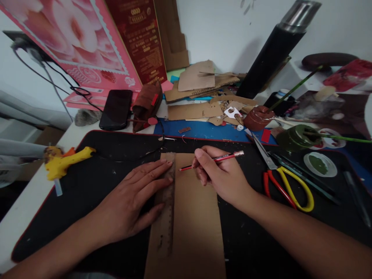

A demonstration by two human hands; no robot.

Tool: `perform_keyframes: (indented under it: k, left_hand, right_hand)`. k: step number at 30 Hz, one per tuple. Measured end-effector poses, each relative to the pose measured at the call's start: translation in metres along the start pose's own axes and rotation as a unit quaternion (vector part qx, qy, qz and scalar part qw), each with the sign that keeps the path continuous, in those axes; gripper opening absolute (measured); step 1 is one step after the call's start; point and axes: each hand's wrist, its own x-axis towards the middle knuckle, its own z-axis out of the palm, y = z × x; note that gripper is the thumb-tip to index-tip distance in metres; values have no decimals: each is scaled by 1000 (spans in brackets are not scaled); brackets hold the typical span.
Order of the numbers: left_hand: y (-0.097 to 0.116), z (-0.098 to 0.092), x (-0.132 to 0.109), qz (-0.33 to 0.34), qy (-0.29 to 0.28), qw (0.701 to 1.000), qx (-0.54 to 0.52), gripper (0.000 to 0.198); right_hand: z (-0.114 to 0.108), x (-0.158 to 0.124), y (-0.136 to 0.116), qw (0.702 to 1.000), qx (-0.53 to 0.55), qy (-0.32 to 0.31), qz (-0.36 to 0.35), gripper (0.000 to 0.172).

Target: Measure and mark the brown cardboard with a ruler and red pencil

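Observation:
A piece of brown cardboard lies lengthwise on a black mat. Along its left side rests a clear ruler. My left hand lies flat with fingers stretched out, fingertips pressing on the ruler. Over the upper part of the cardboard, my right hand grips a red and black pencil. The pencil's tip points left, close to the ruler's right edge; whether it touches the cardboard I cannot tell.
Scissors with red and yellow handles lie at right, near a lid of green paint and paint jars. A yellow glue gun lies at left. Behind are a phone, cardboard scraps and a black flask.

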Motion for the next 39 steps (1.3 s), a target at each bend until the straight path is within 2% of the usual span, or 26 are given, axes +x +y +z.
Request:
perform_keyframes:
  k: [12,26,39]
  left_hand:
    - [0,-2,-2,-11,-15,1000,-6,44]
    - [0,-3,-1,-9,-13,1000,-6,40]
    - [0,-3,-2,-12,-11,1000,-14,45]
  right_hand:
    - [0,-1,0,1000,0,-1,-2,40]
    - [1,-1,-1,1000,1,3,-5,41]
    - [0,-1,0,1000,-13,1,-2,40]
